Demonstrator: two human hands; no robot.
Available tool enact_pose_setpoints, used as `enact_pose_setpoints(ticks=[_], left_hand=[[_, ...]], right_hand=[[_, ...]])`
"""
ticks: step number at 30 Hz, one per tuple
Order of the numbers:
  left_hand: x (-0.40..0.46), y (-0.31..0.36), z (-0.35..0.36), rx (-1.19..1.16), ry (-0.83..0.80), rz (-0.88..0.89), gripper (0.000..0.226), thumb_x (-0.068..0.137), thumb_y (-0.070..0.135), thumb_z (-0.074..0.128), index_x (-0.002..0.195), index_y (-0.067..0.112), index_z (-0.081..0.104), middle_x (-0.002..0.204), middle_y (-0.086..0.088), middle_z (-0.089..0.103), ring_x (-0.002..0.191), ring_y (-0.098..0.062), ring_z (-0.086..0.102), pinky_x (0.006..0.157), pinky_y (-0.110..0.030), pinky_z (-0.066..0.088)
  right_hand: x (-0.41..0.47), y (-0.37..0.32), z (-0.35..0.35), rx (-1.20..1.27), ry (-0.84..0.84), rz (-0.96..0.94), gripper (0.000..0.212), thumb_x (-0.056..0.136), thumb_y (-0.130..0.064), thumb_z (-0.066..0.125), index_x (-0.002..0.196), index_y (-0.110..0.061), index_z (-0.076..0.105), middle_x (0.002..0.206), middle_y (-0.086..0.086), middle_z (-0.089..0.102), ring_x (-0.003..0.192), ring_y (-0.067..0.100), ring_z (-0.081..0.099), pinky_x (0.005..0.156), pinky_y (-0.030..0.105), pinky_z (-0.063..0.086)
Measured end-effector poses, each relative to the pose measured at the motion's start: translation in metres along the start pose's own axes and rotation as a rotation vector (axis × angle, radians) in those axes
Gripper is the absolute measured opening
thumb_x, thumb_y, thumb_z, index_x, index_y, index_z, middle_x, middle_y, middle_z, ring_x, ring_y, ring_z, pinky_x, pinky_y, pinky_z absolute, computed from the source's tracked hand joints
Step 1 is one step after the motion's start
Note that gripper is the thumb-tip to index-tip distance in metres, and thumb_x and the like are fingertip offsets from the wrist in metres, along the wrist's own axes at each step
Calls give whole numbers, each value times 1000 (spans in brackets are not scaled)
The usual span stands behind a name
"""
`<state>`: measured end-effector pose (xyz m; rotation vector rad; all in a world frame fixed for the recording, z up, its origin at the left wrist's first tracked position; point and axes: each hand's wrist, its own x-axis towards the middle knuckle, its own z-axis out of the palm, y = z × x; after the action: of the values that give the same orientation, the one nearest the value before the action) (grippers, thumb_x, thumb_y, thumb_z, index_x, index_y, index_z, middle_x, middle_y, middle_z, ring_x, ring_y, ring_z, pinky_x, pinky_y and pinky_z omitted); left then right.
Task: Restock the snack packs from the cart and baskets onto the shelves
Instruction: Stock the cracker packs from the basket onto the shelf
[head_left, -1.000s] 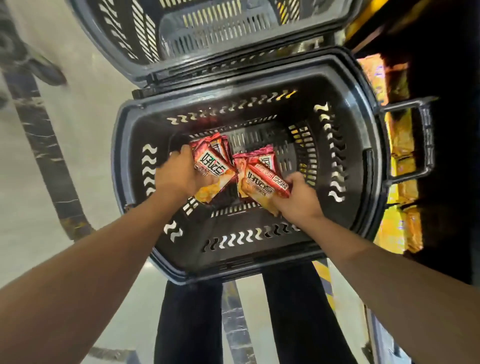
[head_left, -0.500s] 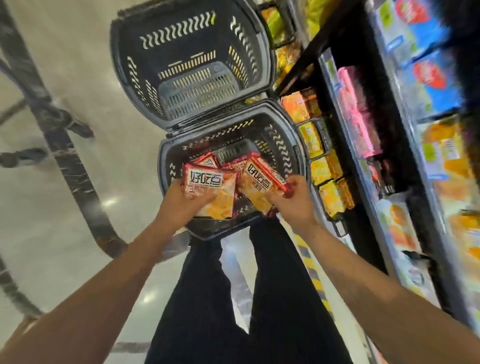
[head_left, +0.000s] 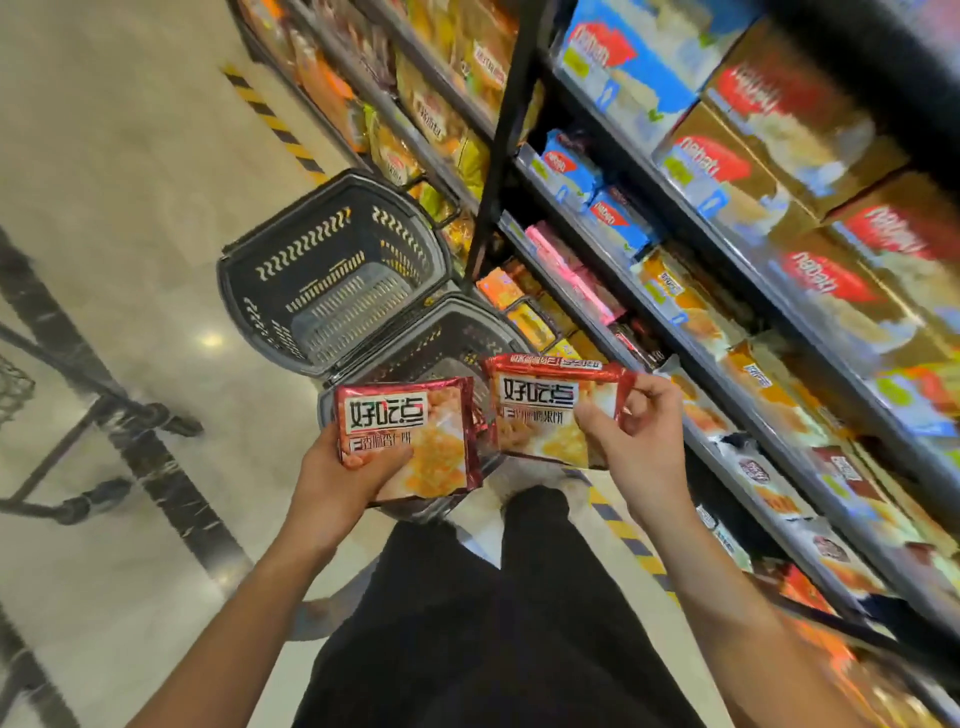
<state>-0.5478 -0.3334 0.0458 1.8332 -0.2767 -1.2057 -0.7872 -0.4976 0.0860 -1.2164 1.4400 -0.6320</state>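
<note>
My left hand (head_left: 343, 467) and right hand (head_left: 641, 441) each grip red snack packs (head_left: 410, 431), thumbs on top. Beyond my fingers: basket (head_left: 332, 291). Carry step; next, I judge, reach right to the shelves (head_left: 727, 332).

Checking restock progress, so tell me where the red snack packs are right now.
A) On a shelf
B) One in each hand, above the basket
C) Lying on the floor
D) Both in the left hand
B: the left hand grips one red snack pack and the right hand grips another, both held above the black basket, not yet on the shelves.
</note>
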Motion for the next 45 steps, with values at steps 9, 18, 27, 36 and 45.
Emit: enact_pose_setpoints(ticks=[9, 18, 27, 36, 45], left_hand=[[-51, 91, 65, 111, -180, 222, 29, 85, 11, 82, 110, 17, 70, 99, 2, 80, 92, -18, 76, 81, -30, 61], [-120, 105, 162, 186, -268, 346, 25, 83, 15, 83, 104, 19, 69, 93, 7, 80, 87, -16, 76, 78, -26, 59], [-174, 97, 297, 220, -474, 371, 20, 86, 20, 81, 105, 15, 77, 99, -1, 80, 94, -19, 77, 88, -38, 57], [-209, 115, 393, 342, -644, 490, 24, 81, 27, 86, 102, 22, 75, 93, 6, 80, 83, -8, 74, 81, -33, 56], [-205, 183, 437, 363, -682, 703, 33, 74, 27, 90, 100, 25, 70, 88, 9, 79, 84, -13, 76, 70, -24, 60]], right_hand=[[-56, -31, -89, 359, 296, 27, 33, 102, -25, 60, 128, -25, 39, 102, -3, 73, 85, 13, 76, 70, 37, 59], [-90, 10, -214, 535, 490, 70, 34, 106, -24, 55, 136, -28, 38, 98, 7, 72, 73, 15, 76, 58, 29, 58], [-146, 60, -344, 566, 716, 57, 50, 105, -35, 56, 150, -35, 33, 123, 11, 68, 101, 26, 72, 89, 49, 60], [-170, 52, -414, 693, 806, 12, 48, 108, -36, 49, 152, -38, 31, 114, -5, 69, 94, 17, 75, 72, 39, 63], [-152, 13, -431, 784, 741, -82, 61, 98, -9, 58, 147, -36, 32, 124, 13, 67, 109, 35, 71, 97, 56, 56]])
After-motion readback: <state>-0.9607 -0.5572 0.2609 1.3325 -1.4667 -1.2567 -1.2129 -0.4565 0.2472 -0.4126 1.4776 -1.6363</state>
